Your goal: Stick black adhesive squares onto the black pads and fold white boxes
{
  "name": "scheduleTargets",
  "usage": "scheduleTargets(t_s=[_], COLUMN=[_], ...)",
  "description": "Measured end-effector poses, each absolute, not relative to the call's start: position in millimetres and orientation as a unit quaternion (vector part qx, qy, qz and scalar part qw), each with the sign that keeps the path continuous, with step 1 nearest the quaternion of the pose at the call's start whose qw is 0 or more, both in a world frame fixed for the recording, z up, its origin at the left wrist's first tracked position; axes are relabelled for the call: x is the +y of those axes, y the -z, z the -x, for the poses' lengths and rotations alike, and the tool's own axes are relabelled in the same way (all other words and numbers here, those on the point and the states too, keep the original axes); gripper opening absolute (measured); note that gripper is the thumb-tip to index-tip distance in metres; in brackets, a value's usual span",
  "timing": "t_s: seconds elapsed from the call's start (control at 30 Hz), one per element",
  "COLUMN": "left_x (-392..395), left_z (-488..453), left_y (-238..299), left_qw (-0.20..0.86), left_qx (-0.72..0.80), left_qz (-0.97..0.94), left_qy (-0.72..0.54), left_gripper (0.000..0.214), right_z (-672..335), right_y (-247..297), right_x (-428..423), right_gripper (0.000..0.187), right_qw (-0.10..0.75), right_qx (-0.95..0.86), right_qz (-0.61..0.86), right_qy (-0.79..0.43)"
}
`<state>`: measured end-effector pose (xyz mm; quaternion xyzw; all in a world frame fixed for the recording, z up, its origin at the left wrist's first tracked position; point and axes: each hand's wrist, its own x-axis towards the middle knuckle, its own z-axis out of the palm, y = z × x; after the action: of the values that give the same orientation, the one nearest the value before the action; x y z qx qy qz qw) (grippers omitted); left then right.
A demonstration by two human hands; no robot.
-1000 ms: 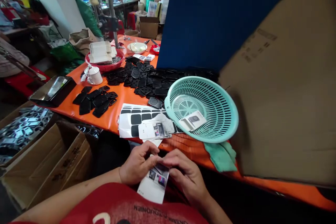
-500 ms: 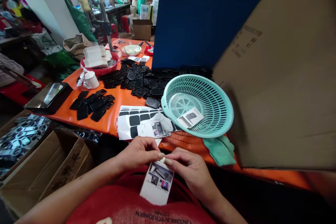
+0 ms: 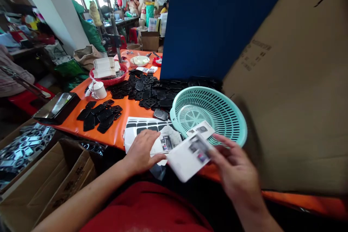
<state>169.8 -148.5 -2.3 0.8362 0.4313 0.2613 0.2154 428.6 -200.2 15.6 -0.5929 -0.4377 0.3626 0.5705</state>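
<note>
My right hand [image 3: 239, 170] grips a small white printed box [image 3: 183, 161] by one end, thumb on top. The box is tilted and slightly blurred, above the near edge of the table, in front of the mint-green plastic basket [image 3: 242, 119]. Another white box [image 3: 204, 129] with a dark rounded picture lies at the basket's near side. Thumb and fingers apart, my left hand [image 3: 140, 152] reaches over a pile of printed white box blanks [image 3: 166, 143]. These lie on sheets of black-shaped stickers [image 3: 132, 125].
Loose black plates [image 3: 148, 92] cover the mid-table; a smaller pile [image 3: 100, 114] lies left. A white cup [image 3: 98, 90], red basket [image 3: 123, 76] and black tray [image 3: 58, 110] stand beyond. Cardboard [image 3: 293, 116] walls the right side; an open carton [image 3: 35, 185] stands lower left.
Both hands were pinching the box's upper end near my lap. Now my left hand has let go and moved toward the pile; my right hand has carried the box up and right.
</note>
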Motion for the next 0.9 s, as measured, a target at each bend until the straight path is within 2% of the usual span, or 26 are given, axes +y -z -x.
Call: scheduleTargets(t_s=[0.03,0.1,0.2,0.27,0.3,0.37,0.43,0.53,0.7,0.9], left_x=[-141.1,-130.3,-126.1,-129.4,-132.0,-138.4,-145.7,-157.3,-171.1,-177.9], left_z=[-172.2,-177.0,-181.8,-183.0,-183.1,-182.8,-182.1,-181.4,-180.8,-181.4], left_y=[6.3,14.7,26.2,32.3,34.7,37.6,37.6,31.9,15.9,6.1], left_qw=[0.169,0.109,0.069,0.053,0.046,0.038,0.031,-0.013,-0.146,-0.200], left_qx=[0.438,0.435,0.420,0.425,0.433,0.457,0.482,0.481,0.429,0.403], left_qz=[-0.853,-0.879,-0.896,-0.892,-0.886,-0.869,-0.852,-0.847,-0.858,-0.857], left_qy=[-0.227,-0.162,-0.124,-0.142,-0.157,-0.184,-0.203,-0.228,-0.243,-0.250], left_gripper=[0.076,0.090,0.086,0.084,0.084,0.085,0.086,0.082,0.064,0.054], right_z=[-442.0,-465.6,-478.0,-466.2,-455.4,-428.7,-402.2,-374.9,-359.6,-355.9], right_y=[-21.2,-31.0,-35.9,-31.1,-27.0,-17.1,-7.4,3.1,10.6,3.8], right_x=[-189.4,-173.5,-171.2,-181.6,-188.1,-199.6,-204.9,-199.8,-182.6,-180.9], right_gripper=[0.050,0.054,0.054,0.043,0.036,0.025,0.023,0.028,0.045,0.038], right_qw=[0.586,0.565,0.494,0.477,0.478,0.471,0.463,0.454,0.474,0.461], right_qx=[-0.419,-0.424,-0.511,-0.576,-0.605,-0.647,-0.653,-0.640,-0.542,-0.434], right_qz=[0.615,0.670,0.702,0.664,0.637,0.588,0.553,0.534,0.546,0.548], right_qy=[-0.320,-0.228,-0.038,0.023,0.004,-0.114,-0.230,-0.316,-0.429,-0.547])
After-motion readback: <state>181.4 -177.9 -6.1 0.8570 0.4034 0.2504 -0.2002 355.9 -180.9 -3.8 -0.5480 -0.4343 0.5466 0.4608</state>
